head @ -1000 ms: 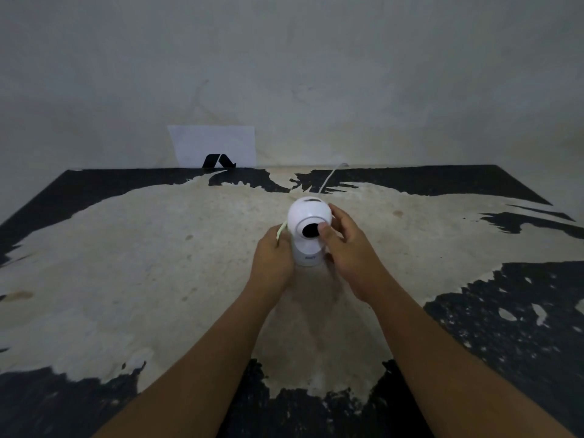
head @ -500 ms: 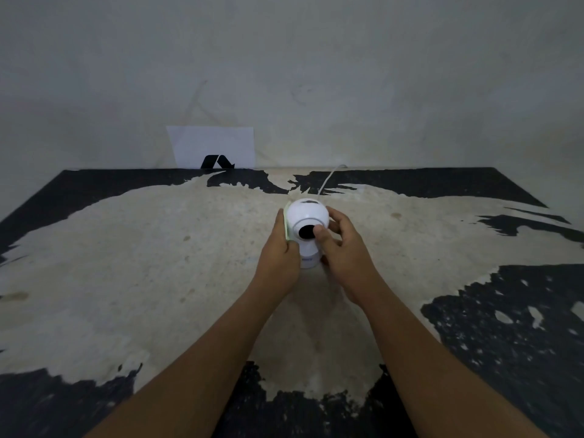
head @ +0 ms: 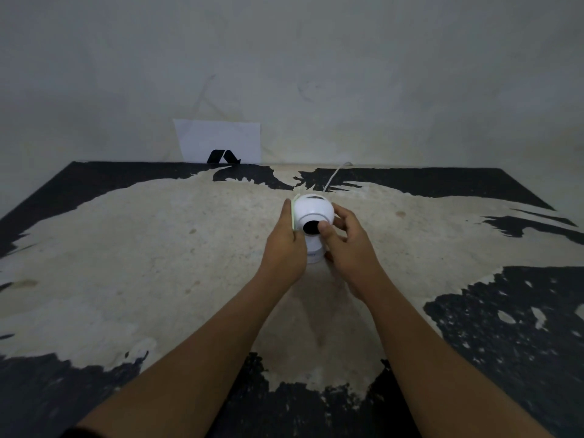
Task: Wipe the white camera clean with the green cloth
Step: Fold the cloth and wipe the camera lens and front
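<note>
Worn tabletop [head: 158, 248]: your left hand [head: 284, 248] presses green cloth [head: 293, 213] at white camera [head: 313, 213]'s nine o'clock; right hand [head: 350, 245] grips it; wiping unfinished.

small print on white camera [head: 313, 213], unreadable

Both hands meet at the white camera [head: 314, 213] standing on the worn counter [head: 142, 248] — the left hand [head: 284, 248] presses the green cloth [head: 293, 214] against its side, the right hand [head: 349, 248] grips it, thumb beside the dark lens.
</note>
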A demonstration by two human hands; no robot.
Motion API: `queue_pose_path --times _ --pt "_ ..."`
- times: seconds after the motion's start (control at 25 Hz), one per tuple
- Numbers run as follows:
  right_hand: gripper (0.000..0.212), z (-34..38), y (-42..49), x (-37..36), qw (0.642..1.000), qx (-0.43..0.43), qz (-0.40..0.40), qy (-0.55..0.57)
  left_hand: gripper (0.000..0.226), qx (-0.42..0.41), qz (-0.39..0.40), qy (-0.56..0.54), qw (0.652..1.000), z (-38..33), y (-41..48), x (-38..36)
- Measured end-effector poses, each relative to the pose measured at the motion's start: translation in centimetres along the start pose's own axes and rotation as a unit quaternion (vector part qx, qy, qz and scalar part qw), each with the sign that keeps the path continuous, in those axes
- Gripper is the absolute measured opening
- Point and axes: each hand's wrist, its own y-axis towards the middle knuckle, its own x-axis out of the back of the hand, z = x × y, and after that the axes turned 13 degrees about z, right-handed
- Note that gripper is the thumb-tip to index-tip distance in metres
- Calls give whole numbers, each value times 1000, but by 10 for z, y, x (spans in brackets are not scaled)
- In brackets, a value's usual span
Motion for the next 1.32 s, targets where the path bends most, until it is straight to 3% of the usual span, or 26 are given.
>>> queue_pose_path --times 0.2,0.36,0.52,0.8,1.0,1.12,1.24,1.32 --pt "53 -2 1 3 1000 2 -2 -3 41 11 22 27 999 18 -15 -7" --pt "54 0 1 6 1000 -10 15 9 52 -2 -8 -12 1000 -7 -13 2" --pt "46 0 0 6 1000 -1 22 15 48 26 7 -26 999 -21 -4 6" --pt "48 -2 2 7 999 -4 27 25 45 61 84 94 990 8 -35 4" --pt "63 24 -13 11 997 -38 -10 -67 37 78 131 -6 988 -18 -58 32" --pt "47 54 -29 27 993 8 77 -90 37 54 160 -79 983 -39 -58 50" --pt "23 73 -37 33 974 -29 212 -73 31 7 146 -79 986 -52 -45 53" --pt "7 77 -34 34 972 -31 195 -126 29 -17 123 -104 987 -55 -34 51"
